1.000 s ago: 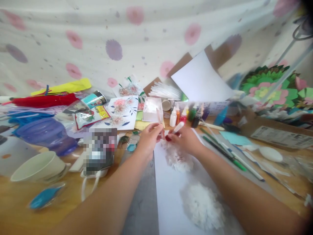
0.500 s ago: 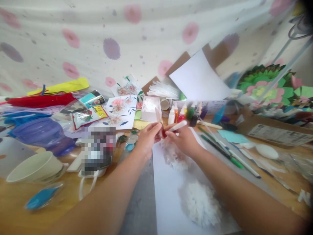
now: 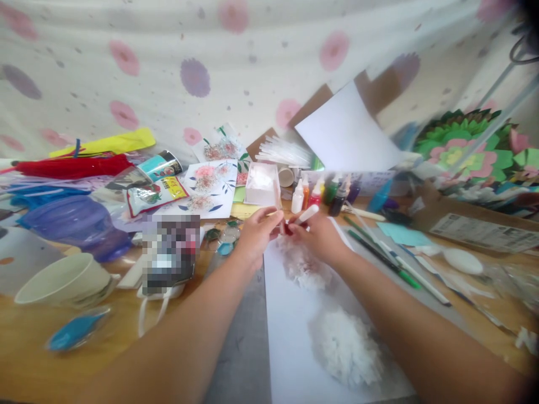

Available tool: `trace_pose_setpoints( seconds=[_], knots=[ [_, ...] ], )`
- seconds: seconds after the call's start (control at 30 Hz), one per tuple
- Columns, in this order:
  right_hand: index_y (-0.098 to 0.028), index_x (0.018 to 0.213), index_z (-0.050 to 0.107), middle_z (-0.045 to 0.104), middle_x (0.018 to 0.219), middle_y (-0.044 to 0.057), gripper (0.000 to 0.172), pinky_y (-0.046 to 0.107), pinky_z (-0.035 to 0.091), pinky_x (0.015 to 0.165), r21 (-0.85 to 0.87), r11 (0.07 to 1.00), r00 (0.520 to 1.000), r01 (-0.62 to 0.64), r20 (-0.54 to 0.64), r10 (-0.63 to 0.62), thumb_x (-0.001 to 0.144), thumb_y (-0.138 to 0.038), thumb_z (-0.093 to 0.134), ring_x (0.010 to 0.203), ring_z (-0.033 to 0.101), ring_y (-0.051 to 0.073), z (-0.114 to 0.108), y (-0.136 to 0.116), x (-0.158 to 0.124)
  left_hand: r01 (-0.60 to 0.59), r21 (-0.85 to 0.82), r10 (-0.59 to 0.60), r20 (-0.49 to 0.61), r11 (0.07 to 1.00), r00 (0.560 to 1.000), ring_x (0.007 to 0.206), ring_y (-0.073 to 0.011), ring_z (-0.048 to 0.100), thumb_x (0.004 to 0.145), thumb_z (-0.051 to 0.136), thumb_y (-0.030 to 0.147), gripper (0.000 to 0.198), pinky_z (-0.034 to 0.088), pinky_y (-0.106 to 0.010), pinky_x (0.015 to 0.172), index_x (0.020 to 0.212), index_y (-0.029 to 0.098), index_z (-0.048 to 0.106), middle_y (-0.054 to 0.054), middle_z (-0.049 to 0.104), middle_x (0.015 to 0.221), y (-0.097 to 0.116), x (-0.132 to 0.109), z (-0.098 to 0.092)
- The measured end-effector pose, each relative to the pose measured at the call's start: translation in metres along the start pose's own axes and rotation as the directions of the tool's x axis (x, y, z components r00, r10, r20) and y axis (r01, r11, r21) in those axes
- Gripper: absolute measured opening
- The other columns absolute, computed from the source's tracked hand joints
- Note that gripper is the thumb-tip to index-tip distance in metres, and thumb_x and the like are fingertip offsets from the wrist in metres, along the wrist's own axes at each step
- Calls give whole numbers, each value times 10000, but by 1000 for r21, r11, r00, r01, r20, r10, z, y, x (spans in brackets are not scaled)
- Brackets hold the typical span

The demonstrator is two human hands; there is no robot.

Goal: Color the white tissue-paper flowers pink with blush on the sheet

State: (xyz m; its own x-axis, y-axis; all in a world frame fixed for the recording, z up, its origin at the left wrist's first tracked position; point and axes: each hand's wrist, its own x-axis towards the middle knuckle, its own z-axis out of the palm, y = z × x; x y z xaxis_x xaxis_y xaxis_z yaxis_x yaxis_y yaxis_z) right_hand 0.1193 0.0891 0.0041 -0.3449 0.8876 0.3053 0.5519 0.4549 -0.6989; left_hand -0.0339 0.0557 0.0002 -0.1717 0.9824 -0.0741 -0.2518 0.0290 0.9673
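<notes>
My left hand (image 3: 261, 233) is closed, its thumb and fingers pinching a thin pale strip (image 3: 282, 223) that is mostly hidden. Close beside it, my right hand (image 3: 318, 235) grips a white pen-like stick (image 3: 309, 214); its tip is covered by the fingers. Both hands meet above the far part of a white sheet (image 3: 282, 320). On that sheet, just under my hands, sits a ruffled white flower (image 3: 309, 272). A second, fuller white flower (image 3: 349, 348) lies nearer to me.
Several small paint bottles (image 3: 318, 196) and a white box (image 3: 261, 185) stand beyond my hands. Green pens (image 3: 385, 258) lie to the right, near a cardboard box (image 3: 480, 224). On the left are a pale bowl (image 3: 63, 280), a purple bowl (image 3: 80, 224) and a snack packet (image 3: 155, 194).
The pale strip stood upright above my left fingers and now shows much less. My hands have drawn slightly closer together, and the view has shifted a little.
</notes>
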Motion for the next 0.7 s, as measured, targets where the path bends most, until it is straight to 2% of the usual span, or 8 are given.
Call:
trace_pose_setpoints(
  seconds=[0.13,0.27,0.37,0.43,0.5,0.57,0.63,0.7],
  knots=[
    [-190,800,680,732,803,34,157,283,440,715,68,986,976,-150,-150,159,842,-263,547,782,654,185,-3,0,-2,-2,6,2,20,1000,1000,686,-124,624,675,741,488,428,470,-281,723,979,199,656,-26,685,819,-1,0,-1],
    [-183,750,676,722,786,38,141,279,427,692,-19,993,994,-112,-6,112,821,-234,566,748,642,181,-6,-2,-5,-5,6,5,20,1000,1000,704,-139,630,637,770,477,442,484,-300,734,957,192,661,-32,681,828,-1,0,0],
    [-182,742,671,724,784,39,165,270,426,671,-1,988,987,-155,-42,155,835,-240,547,731,640,174,-9,1,-8,3,16,-3,29,1000,1000,702,-130,626,651,760,480,428,485,-290,726,952,193,658,-28,679,841,-1,-3,3],
    [-189,785,682,724,797,26,159,263,431,683,40,997,998,-70,-4,70,840,-248,545,735,637,163,-13,5,-10,11,11,-12,62,1000,998,700,-131,631,654,767,451,414,494,-297,737,952,188,651,-27,679,834,0,-6,5],
    [-187,771,698,710,775,30,141,269,420,673,-71,997,999,16,37,-13,814,-234,572,719,619,168,-17,8,-12,33,12,-34,96,999,995,700,-140,639,655,774,420,408,505,-316,755,959,179,646,-31,681,827,-1,-9,8],
    [-182,707,707,690,733,40,157,276,401,642,-209,978,1000,-7,-6,6,793,-221,582,680,593,171,-22,9,-14,54,24,-56,106,998,993,721,-153,652,660,774,402,419,511,-332,773,985,173,642,-42,688,851,-1,-10,9],
    [-189,694,715,695,757,38,194,270,403,642,-185,982,996,-44,-80,29,813,-237,569,682,593,163,-25,9,-14,59,32,-62,108,998,992,751,-165,662,665,772,403,434,514,-341,788,1008,172,639,-52,693,885,-1,-11,9],
    [-195,717,714,702,773,23,190,254,415,662,-92,996,999,19,-43,-23,828,-234,566,699,600,150,-28,7,-15,54,30,-57,121,998,991,761,-168,665,662,778,395,438,520,-346,792,1014,175,638,-52,695,901,-2,-11,9]
  ],
)
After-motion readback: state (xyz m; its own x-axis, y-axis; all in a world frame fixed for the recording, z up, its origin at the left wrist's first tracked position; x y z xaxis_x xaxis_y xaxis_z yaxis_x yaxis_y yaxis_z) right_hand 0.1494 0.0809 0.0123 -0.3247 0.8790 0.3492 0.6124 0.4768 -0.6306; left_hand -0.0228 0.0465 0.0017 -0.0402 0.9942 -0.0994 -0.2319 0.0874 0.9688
